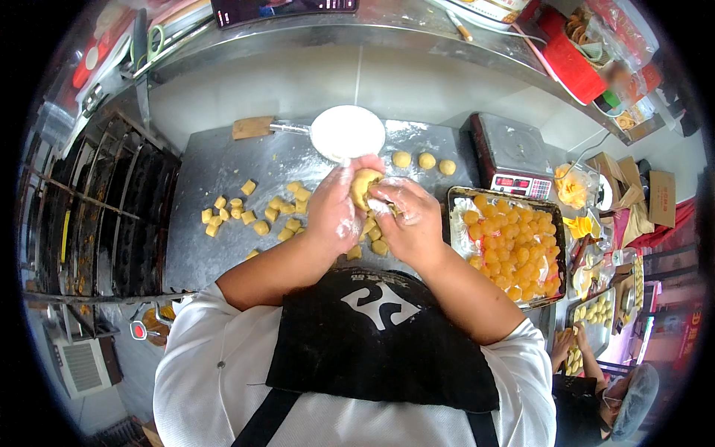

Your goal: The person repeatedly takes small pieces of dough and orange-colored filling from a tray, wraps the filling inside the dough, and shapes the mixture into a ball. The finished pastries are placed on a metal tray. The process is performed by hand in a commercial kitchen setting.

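Note:
Both of my floury hands meet just below a white bowl of flour (347,133). My left hand (337,209) cups a piece of yellow dough (366,187), and the fingers of my right hand (409,212) press at its open side. Something darker shows inside the dough, partly hidden by my fingers. Small cut dough pieces (237,213) lie on the grey worktop (190,246) left of and beneath my hands. Three round dough balls (427,161) sit in a row to the upper right. A tray (450,223) of orange-yellow balls (503,234) stands beside my right forearm.
A wooden-handled scraper (253,128) lies left of the bowl. The digital scale (514,151) stands at the back right, below a metal shelf (391,42). On the far left is a tray rack (100,218). A co-worker (609,396) handles dough pieces at lower right.

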Demonstrator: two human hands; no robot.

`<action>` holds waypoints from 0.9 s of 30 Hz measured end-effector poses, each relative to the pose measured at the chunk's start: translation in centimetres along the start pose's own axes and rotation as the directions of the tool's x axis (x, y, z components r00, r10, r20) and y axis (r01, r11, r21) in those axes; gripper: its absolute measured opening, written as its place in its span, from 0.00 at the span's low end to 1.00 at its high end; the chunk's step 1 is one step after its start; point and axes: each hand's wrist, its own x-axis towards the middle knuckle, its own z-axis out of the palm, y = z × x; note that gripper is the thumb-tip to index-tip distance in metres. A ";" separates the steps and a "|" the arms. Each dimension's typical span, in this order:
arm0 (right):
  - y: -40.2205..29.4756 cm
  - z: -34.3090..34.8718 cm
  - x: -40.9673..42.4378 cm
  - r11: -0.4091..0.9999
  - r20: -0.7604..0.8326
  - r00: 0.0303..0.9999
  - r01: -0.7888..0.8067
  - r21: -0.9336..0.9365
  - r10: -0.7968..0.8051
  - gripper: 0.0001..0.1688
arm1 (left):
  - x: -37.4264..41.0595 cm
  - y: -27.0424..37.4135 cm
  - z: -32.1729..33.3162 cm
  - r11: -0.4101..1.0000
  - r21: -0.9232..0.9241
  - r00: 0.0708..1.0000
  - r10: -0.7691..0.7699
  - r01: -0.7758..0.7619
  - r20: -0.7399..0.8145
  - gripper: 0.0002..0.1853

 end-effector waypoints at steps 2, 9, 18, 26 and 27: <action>-0.2 0.3 -0.1 0.996 0.020 0.998 -0.058 0.067 0.057 0.18 | 0.0 0.2 0.4 0.999 0.036 0.994 -0.004 0.008 -0.108 0.12; -0.4 0.7 0.3 0.999 -0.049 0.999 -0.002 0.047 0.004 0.17 | -0.3 -0.2 2.5 0.985 0.152 0.960 0.119 -0.082 -0.254 0.10; -0.6 1.9 -0.4 0.614 0.041 0.854 -0.405 0.677 0.519 0.15 | 0.0 -0.5 1.1 0.997 0.000 0.969 0.071 -0.074 -0.238 0.12; 0.1 0.5 0.2 0.990 -0.046 0.989 -0.138 0.043 0.140 0.13 | 0.2 -0.5 0.2 0.986 -0.140 0.994 -0.095 0.086 -0.057 0.14; 0.0 0.4 0.2 0.990 -0.032 0.990 -0.138 0.027 0.138 0.13 | 0.3 -0.3 0.2 0.982 -0.154 0.988 -0.124 0.109 -0.088 0.14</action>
